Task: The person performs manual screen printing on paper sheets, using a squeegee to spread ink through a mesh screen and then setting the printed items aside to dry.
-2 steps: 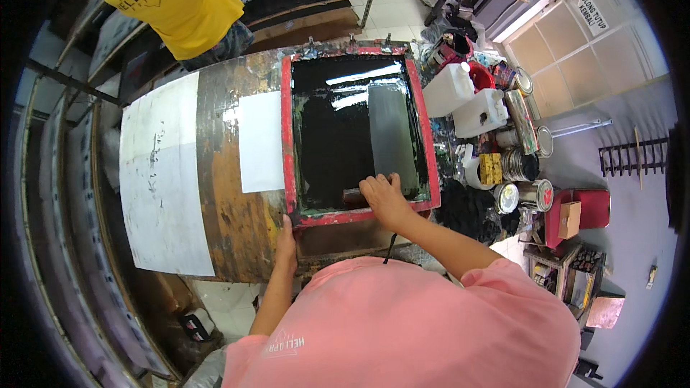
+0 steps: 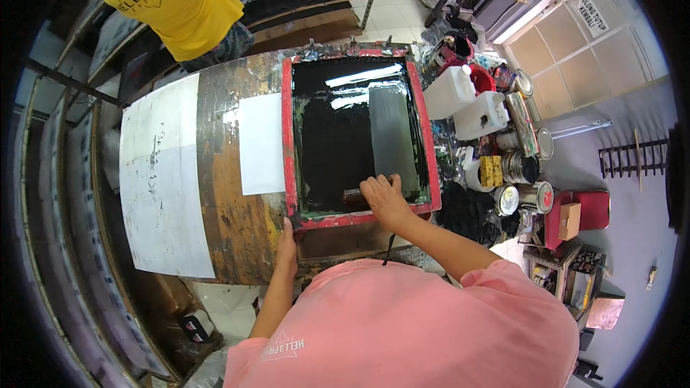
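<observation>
A red-framed printing screen [image 2: 289,151] lies over the worn worktable, its mesh coated with glossy black ink. My right hand [image 2: 385,197] is closed around the near end of a squeegee [image 2: 352,195] inside the frame, towards its near edge; the grip hides part of the handle. At the near left corner of the frame is my left hand [image 2: 286,250], its thumb against the corner and its other fingers mostly hidden. A white sheet [image 2: 261,145] sticks out along the left side of the frame. Metal hinge clamps [image 2: 352,44] stand at the frame's far edge.
White plastic jugs [image 2: 480,116], paint cans [image 2: 535,194] and a yellow sponge [image 2: 491,171] crowd the table's right side, beside dark cloths [image 2: 463,212]. Large white paper [image 2: 162,179] covers the left part. A person in a yellow shirt [image 2: 183,3] stands beyond the table near shelving [image 2: 86,172].
</observation>
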`<state>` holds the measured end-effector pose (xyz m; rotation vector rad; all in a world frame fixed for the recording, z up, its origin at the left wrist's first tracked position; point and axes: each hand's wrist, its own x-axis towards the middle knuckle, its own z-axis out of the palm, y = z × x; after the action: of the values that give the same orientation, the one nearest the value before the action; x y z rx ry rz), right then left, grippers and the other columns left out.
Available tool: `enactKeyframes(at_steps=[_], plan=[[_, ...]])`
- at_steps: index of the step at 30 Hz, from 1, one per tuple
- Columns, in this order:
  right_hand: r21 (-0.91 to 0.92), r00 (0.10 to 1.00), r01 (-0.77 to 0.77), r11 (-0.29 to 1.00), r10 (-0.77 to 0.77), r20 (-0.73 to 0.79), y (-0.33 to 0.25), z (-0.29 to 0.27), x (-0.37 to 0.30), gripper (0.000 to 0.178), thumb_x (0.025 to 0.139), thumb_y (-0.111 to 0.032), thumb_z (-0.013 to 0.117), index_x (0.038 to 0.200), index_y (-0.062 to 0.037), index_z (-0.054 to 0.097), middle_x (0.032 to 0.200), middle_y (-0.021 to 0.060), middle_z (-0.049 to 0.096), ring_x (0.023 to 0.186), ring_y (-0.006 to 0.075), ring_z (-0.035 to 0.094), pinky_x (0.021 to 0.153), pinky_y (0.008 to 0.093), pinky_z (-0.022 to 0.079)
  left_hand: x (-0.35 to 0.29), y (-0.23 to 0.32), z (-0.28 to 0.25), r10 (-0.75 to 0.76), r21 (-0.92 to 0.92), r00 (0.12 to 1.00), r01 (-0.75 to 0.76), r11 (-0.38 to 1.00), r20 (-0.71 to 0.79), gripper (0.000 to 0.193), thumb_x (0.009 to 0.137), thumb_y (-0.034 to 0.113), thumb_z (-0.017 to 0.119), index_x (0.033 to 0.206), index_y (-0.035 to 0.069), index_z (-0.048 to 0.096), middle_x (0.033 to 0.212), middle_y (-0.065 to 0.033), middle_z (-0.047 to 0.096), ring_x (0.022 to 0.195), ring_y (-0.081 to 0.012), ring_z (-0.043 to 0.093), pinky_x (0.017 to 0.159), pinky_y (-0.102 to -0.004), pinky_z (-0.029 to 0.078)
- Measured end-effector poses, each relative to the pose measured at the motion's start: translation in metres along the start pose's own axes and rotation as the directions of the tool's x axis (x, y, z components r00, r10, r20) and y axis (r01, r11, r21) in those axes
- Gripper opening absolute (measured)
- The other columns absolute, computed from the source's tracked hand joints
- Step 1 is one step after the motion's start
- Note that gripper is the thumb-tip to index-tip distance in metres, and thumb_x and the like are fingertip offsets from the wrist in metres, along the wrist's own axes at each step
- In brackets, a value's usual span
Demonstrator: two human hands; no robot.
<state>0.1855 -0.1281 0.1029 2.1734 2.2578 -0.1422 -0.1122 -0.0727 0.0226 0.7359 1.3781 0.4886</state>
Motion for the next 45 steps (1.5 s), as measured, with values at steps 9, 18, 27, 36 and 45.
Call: enactKeyframes(at_steps=[9,18,27,36,45], plan=[[-0.126,0.974,-0.09,0.988,0.061,-0.217,0.08,0.031,0.148,0.034,0.089,-0.006,0.059,0.122,-0.0109,0.055,0.113,0.0064,0.056,0.111,0.0274,0.055,0.102,0.0556,0.038,0.001,-0.002,-0.007,-0.07,-0.026,0.997,0.07,0.997,-0.015,0.07,0.108,0.062,0.045,0.127,-0.001,0.069,0.123,-0.0084,0.069,0.111,-0.0192,0.059,0.101,-0.0354,0.045],[-0.124,0.985,-0.063,0.99,0.042,-0.168,0.162,0.029,0.272,0.037,0.09,-0.004,0.063,0.125,-0.0104,0.053,0.119,0.0063,0.062,0.115,0.0278,0.061,0.101,0.0586,0.041,-0.016,0.026,0.005,-0.056,0.018,0.998,0.057,0.998,-0.019,0.073,0.109,0.06,0.045,0.136,-0.005,0.064,0.134,-0.0125,0.066,0.123,-0.0206,0.06,0.109,-0.0344,0.043],[0.059,0.987,-0.056,0.997,0.064,-0.149,0.156,0.014,0.275,0.038,0.09,0.0,0.059,0.127,-0.0083,0.051,0.125,0.0099,0.063,0.122,0.0317,0.06,0.103,0.0635,0.037,-0.007,0.008,-0.006,-0.063,0.035,0.998,0.063,0.997,-0.003,0.076,0.108,0.062,0.044,0.135,-0.006,0.064,0.133,-0.014,0.067,0.121,-0.0223,0.061,0.109,-0.0356,0.043],[0.025,0.976,-0.037,0.999,0.041,-0.215,0.099,-0.013,0.194,0.034,0.09,-0.003,0.06,0.123,-0.009,0.055,0.118,0.0112,0.063,0.115,0.031,0.062,0.099,0.0603,0.039,-0.004,0.009,0.0,-0.039,0.006,0.999,0.04,0.999,-0.013,0.073,0.107,0.063,0.046,0.128,-0.003,0.069,0.12,-0.0089,0.071,0.102,-0.0189,0.061,0.094,-0.0332,0.046],[0.102,0.995,0.032,0.994,-0.041,0.088,-0.069,0.004,0.035,0.042,0.085,-0.008,0.067,0.124,-0.0083,0.053,0.111,0.01,0.058,0.111,0.0298,0.058,0.098,0.0563,0.039,-0.006,0.014,-0.002,-0.084,-0.004,0.996,0.084,0.996,0.024,0.072,0.106,0.063,0.049,0.13,-0.002,0.068,0.123,-0.0089,0.07,0.106,-0.0177,0.062,0.097,-0.0324,0.046]])
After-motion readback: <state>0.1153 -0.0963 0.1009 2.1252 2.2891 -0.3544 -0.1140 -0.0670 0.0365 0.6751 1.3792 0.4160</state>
